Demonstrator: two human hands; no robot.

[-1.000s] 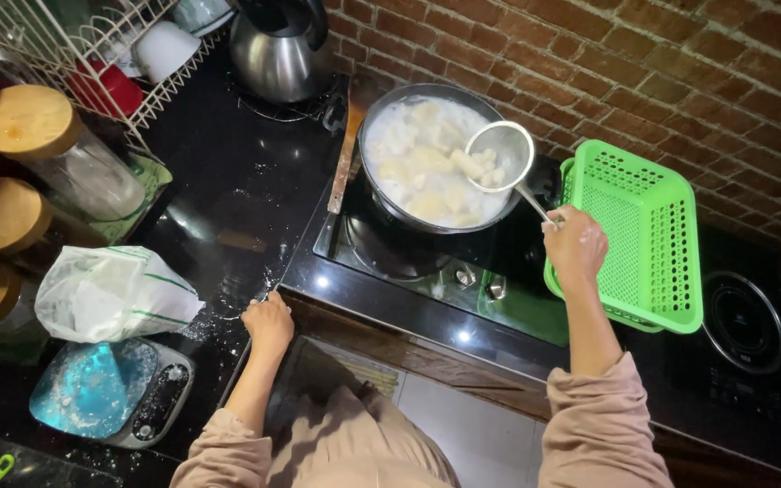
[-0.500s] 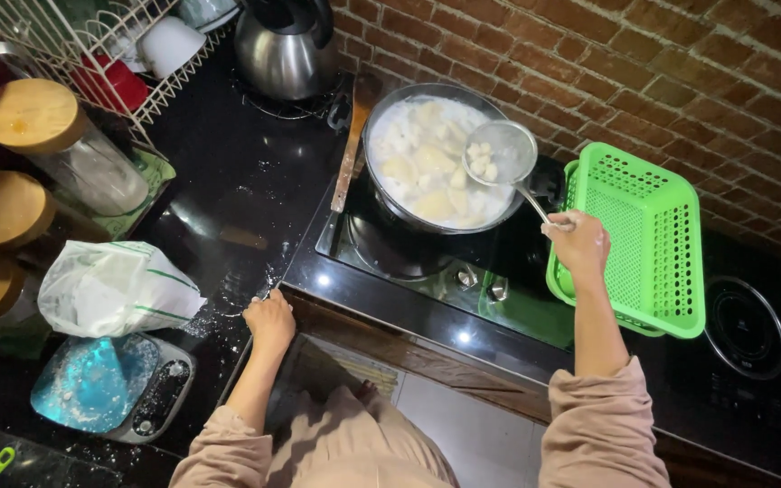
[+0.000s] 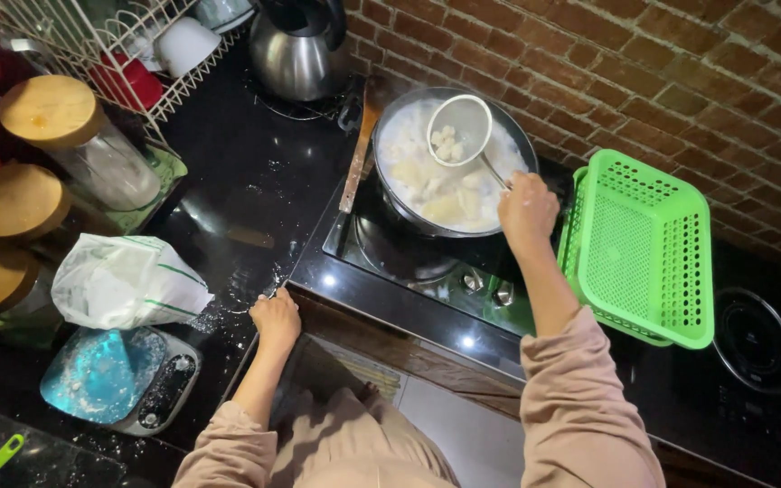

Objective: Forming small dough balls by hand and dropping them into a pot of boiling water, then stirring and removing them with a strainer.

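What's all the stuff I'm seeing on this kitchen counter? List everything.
Pot: one, metal, on stove, holding pale pieces in milky liquid.
Skimmer ladle: one, metal, over pot, carrying small white pieces.
Wooden spatula: one, brown, left of pot.
Basket: one, green, right of stove.
Kettle: one, steel, behind the pot's left.
Jars: three, wooden-lidded, far left.
Bag: one, white, beside jars.
Scale: one, blue-topped, floury, lower left.
Dish rack: one, white wire, upper left.
Left hand: on counter edge.
Right hand: grip on ladle handle.
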